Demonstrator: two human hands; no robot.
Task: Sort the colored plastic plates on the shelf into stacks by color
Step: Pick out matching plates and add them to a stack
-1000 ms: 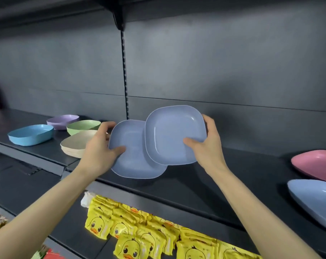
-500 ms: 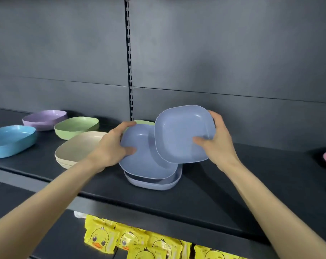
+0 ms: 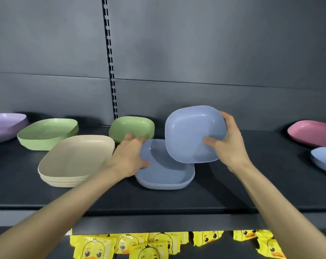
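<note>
On shelf centre, blue stack lies flat. Left hand grips its rim at 9 o'clock, thumb inside the top plate. Right hand holds a tilted blue plate over the stack's 1 o'clock corner; contact unclear. Beige stack sits just beside at 9 o'clock, green plate at 11, pink plate well apart at 3.

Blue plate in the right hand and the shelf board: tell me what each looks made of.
Blue plate: looks like matte moulded plastic, even colour, rounded rim, dull sheen. Shelf board: probably painted metal, flat dark satin surface, thin straight front edge; uncertain.
</note>
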